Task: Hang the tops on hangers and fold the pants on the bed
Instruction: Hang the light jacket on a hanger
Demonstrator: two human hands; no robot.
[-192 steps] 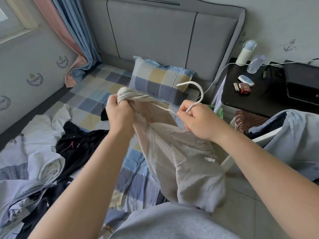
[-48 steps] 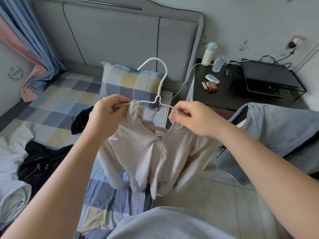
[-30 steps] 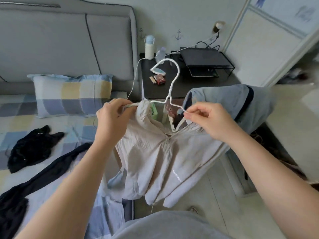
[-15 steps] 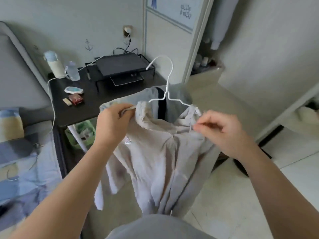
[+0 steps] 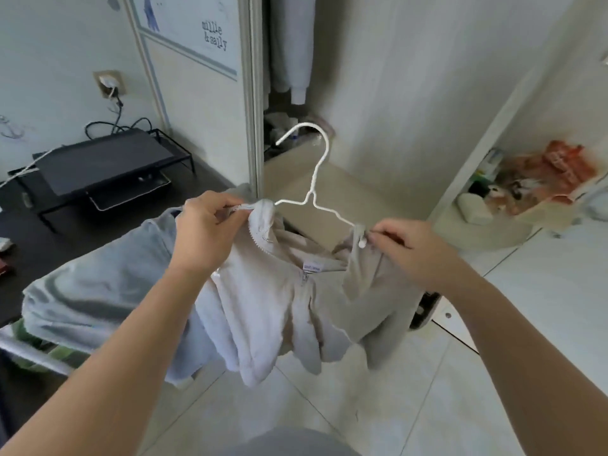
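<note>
Top (image 5: 279, 297) now sits on hanger (image 5: 316, 179), left hand (image 5: 204, 232) and right hand (image 5: 408, 248) each pinching a shoulder end, view swung from bed to wardrobe (image 5: 252, 93) ahead, so hanging looks next.

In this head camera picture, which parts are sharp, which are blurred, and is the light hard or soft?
Head view: the white hanger and the beige top are fairly sharp. Head view: the orange bags on the right shelf look smeared. Head view: light is soft and even, without glare; the wide lens stretches both forearms toward the lower corners.
</note>
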